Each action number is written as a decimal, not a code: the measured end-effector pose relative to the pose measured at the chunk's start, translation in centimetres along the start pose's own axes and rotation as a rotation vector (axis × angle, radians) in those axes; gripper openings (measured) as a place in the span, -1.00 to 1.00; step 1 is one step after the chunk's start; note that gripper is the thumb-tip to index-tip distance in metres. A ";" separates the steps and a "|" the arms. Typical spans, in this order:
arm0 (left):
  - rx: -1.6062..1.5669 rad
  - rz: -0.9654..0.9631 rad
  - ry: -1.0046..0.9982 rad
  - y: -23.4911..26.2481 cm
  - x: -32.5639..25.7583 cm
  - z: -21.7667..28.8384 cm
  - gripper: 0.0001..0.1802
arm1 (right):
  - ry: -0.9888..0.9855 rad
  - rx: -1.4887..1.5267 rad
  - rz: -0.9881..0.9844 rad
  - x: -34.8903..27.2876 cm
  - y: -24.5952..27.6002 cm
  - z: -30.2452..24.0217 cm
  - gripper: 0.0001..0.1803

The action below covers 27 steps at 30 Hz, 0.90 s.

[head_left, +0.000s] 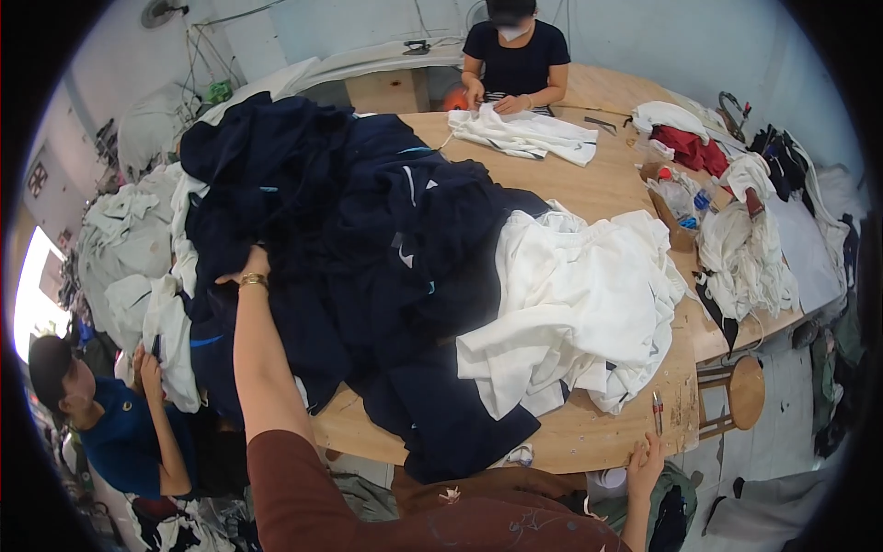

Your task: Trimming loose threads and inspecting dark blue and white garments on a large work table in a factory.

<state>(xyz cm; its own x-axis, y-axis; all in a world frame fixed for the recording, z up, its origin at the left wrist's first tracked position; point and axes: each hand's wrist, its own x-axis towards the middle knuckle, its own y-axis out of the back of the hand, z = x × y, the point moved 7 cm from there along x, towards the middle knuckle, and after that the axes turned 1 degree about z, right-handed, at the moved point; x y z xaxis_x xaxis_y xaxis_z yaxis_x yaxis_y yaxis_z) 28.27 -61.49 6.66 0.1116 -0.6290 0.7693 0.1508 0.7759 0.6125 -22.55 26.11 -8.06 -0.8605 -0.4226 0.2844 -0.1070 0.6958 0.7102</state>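
My left hand (246, 266), with a gold watch at its wrist, reaches into a large heap of navy garments (386, 276) on the left of the table. Its fingers are partly sunk in the dark cloth and closed on a navy garment. At the front right edge of the table is my right hand (646, 460), its fingers apart and nothing visible in them. Just beyond its fingertips lies a small slim tool (658, 412), too small to make out exactly. A pile of white garments (589, 294) rests against the right side of the navy heap.
Across the wooden table (607, 189), a person (515, 55) handles a white garment (524, 135). Another person (120, 414) at the left holds pale cloth beside a pale garment heap (129, 239). A box of odds and ends (676, 207), white cloth (745, 258) and a stool (736, 396) are at right.
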 end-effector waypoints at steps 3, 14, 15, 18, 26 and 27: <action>-0.001 -0.879 0.000 -4.1 -7.8 15.1 -0.37 | -0.134 -0.215 0.051 -2.9 1.6 -1.5 -0.68; 0.145 -0.966 -0.530 13.3 -10.8 24.3 -0.53 | -0.019 -0.200 0.092 -0.5 0.0 -3.6 -0.70; 0.102 -0.963 -0.581 14.8 -11.8 26.5 -0.54 | 0.007 -0.218 0.138 -0.3 0.4 -3.4 -0.70; -0.103 -0.938 -0.693 18.6 -14.1 33.6 -0.53 | 0.016 -0.237 0.282 0.5 1.1 -0.6 -0.62; -0.846 -1.057 -0.385 11.1 -18.5 44.1 -0.31 | -0.250 -0.435 0.525 4.5 2.3 2.4 -0.49; -0.926 -1.119 -0.440 7.9 -18.3 44.8 -0.37 | -0.297 -0.373 0.519 4.4 1.1 4.2 -0.39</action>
<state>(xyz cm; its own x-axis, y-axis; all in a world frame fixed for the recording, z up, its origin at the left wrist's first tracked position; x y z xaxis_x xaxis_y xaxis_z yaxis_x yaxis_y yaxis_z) -16.63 -41.73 5.55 -0.7432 -0.6625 0.0933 0.5205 -0.4849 0.7028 -28.60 27.47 -8.74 -0.8593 0.1236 0.4963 0.4865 0.4969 0.7186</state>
